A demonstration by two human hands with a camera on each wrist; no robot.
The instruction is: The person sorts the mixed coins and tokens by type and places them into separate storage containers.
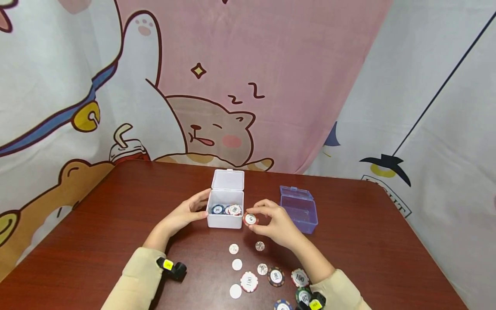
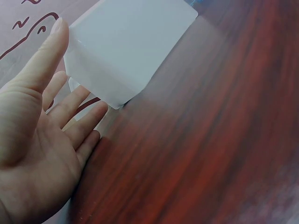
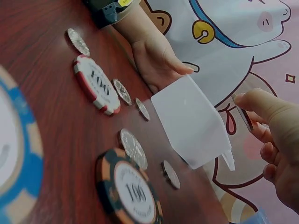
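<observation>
At the far left, an orange-brown bear [image 1: 86, 172] and a yellow bell [image 1: 83, 118] on a blue collar are printed on a hanging cloth [image 1: 294, 64], by which the background is filled. Farther right, a sleeping animal [image 1: 222, 129] is drawn against pink (two small Zs are set above it), and toward the right edge a black hat [image 1: 387, 162] is shown on pale fabric.

In front of the cloth, a dark reddish-brown table [image 1: 97, 224] with rounded far corners is seen, streaked with grain. At its left, the side of a white box [image 1: 225, 221] is touched by the left hand [image 1: 186, 215], its thumb and fingers spread apart. The box's lid is raised at the back, and a dark blue chip [image 1: 218, 209] and white chips [image 1: 234, 209] are contained inside. Just beside the right wall, a chip marked 5 [image 1: 250, 219] is pinched between the thumb and fingers of the right hand [image 1: 275, 221]; the hands are separated by the box. Nearer, silvery discs [image 1: 262, 269] and larger chips [image 1: 249, 281] are scattered over the wood. Farthest right, a translucent blue-violet box [image 1: 306, 226] is placed, its lid also raised; whether it is touched by the right hand cannot be told.
</observation>
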